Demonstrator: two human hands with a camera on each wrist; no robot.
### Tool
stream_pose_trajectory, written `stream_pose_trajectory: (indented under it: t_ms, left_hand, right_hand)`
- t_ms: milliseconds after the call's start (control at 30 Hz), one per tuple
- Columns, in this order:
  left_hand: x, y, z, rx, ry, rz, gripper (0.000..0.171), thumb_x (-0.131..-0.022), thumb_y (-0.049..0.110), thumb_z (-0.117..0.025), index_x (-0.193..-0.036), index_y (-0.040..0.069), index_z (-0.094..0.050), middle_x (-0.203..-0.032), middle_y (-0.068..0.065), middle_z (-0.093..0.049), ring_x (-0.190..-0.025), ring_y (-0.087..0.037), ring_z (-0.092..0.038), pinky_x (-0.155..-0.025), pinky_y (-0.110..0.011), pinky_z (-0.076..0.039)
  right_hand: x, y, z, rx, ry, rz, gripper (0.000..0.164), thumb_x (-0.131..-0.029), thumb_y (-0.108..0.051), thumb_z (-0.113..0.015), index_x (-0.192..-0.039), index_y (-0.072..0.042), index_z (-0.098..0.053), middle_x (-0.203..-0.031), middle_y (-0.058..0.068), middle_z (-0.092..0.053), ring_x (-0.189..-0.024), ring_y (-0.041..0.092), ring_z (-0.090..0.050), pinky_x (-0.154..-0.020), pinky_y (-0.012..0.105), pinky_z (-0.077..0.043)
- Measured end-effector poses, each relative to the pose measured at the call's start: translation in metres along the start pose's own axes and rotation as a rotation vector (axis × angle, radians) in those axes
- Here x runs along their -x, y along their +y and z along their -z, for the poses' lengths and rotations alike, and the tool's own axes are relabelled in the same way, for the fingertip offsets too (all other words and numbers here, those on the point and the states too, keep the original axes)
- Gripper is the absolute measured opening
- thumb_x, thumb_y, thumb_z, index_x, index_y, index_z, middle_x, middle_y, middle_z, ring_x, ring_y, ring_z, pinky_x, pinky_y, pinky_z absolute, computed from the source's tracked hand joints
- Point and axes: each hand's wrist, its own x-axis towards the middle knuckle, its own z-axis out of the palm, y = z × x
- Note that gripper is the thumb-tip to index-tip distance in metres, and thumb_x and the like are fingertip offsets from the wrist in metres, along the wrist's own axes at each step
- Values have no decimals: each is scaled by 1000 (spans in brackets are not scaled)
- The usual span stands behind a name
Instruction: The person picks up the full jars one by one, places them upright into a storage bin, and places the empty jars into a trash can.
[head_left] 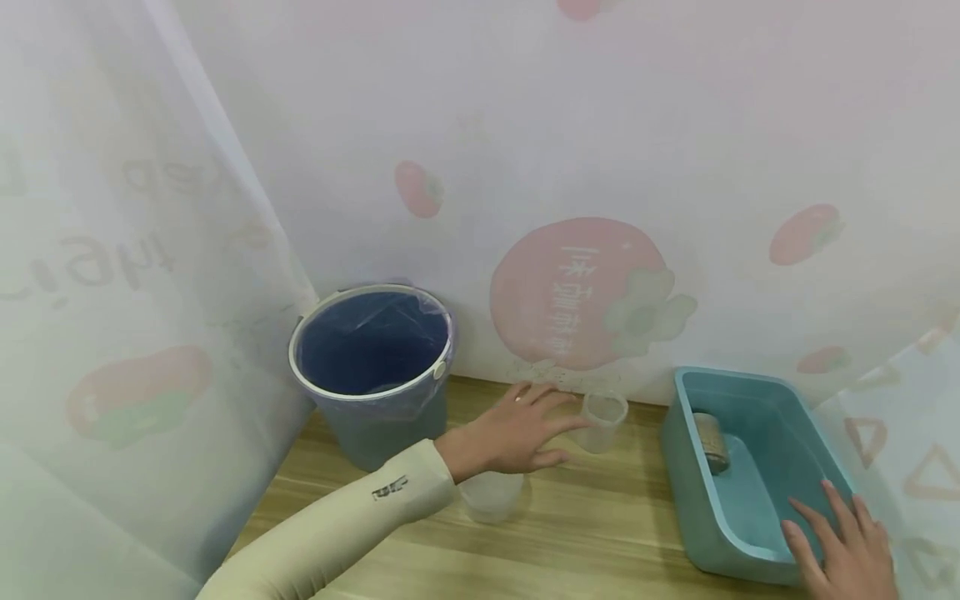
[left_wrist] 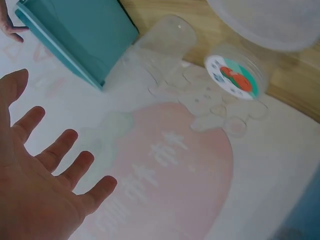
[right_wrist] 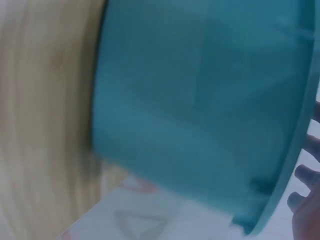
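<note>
My left hand (head_left: pixel 513 429) is held over the table with its fingers spread and nothing in them. Just beyond its fingertips stands a clear plastic cup (head_left: pixel 602 425). A translucent round tub (head_left: pixel 491 497) sits below the left wrist, partly covered by it. The left wrist view also shows a clear jar with a red-and-green picture label (left_wrist: pixel 235 77), hidden behind the hand in the head view. At the near end of a blue-green plastic basin (head_left: pixel 678 492), my right hand (head_left: pixel 847 546) hovers by the rim, fingers apart and holding nothing. Inside the basin lies a small cylindrical can (head_left: pixel 711 442) on its side.
A dark blue bucket (head_left: pixel 382 429) with a clear bag over its white rim stands at the back left of the wooden table (head_left: pixel 592 533). Pale sheeting (head_left: pixel 480 275) printed with red fruit hangs behind and along both sides.
</note>
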Motion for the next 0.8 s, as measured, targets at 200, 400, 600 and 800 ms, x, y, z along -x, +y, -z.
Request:
stream_pose_trajectory:
  t_ms: [200,400,600,800]
  left_hand:
    - [24,-17,11,0,34,46,59,-99,65,-39,-154,44,-32,-159,4,-33,-146,-26,-32,-115,-52,-33]
    - [47,-32,25,-30,56,71,58,-101,64,-39,-154,41,-33,-156,3,-37,-144,-25,-35,-114,-50,-34]
    - [66,-45,42,-33,72,109,57,-100,60,-46,-152,38,-39,-154,-2,-42,-143,-28,-36,-114,-54,-33]
    - [84,-59,52,7,97,143,54,-99,55,-53,-150,37,-44,-154,-4,-42,-144,-28,-35,-114,-56,-33]
  right_hand:
    - [-17,-31,-2,-40,-137,57,36,-98,-29,-63,-124,-4,-63,-160,25,-27,-147,56,-12,-109,80,0]
    - [-33,-61,-7,-59,-218,95,43,-99,-32,-63,-134,-7,-58,-162,21,-24,-151,49,-7,-111,77,1]
    - [-45,-89,-17,-81,-260,150,47,-98,-36,-64,-138,-12,-58,-162,20,-26,-149,50,-11,-114,73,0]
    - [-50,-109,-32,-85,-237,244,48,-95,-38,-67,-136,-15,-60,-160,16,-32,-149,48,-18,-118,68,-7]
